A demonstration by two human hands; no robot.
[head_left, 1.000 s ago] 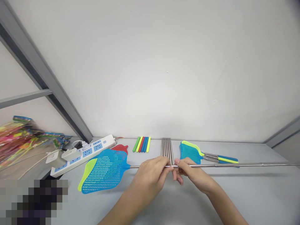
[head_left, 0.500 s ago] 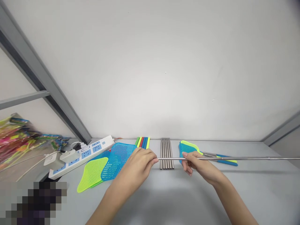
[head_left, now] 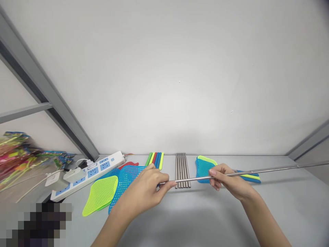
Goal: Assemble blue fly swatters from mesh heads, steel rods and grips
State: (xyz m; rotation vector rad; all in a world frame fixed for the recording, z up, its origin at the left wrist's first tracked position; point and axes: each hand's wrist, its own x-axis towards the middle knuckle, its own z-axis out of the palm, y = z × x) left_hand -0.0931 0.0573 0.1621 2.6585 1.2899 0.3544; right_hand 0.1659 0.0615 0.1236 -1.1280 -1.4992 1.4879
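Observation:
My left hand (head_left: pixel 147 187) is closed, pinching the neck of a blue mesh fly swatter head (head_left: pixel 125 180) where it meets the thin end of a telescopic metal rod (head_left: pixel 191 179). The hand hides most of this joint. My right hand (head_left: pixel 222 176) pinches the same rod further along, between thumb and fingers. The rod slants slightly upward to the right and runs out of view. Beneath it lie several short metal tubes (head_left: pixel 182 169) in a row. Beyond my right hand are swatters with a blue and yellow-green head (head_left: pixel 204 169) and coloured handles (head_left: pixel 249 176).
Yellow-green swatter heads (head_left: pixel 101 193) and a red one (head_left: pixel 130 164) lie at left. Several coloured handle grips (head_left: pixel 155 160) rest by the wall. A white power strip (head_left: pixel 87 175) with plugs and cables, and bagged goods (head_left: pixel 20 154), are further left.
The rod's left end has dropped and its right part has risen, so it now slants. My left hand and the blue swatter head have moved down slightly; my right hand has shifted right.

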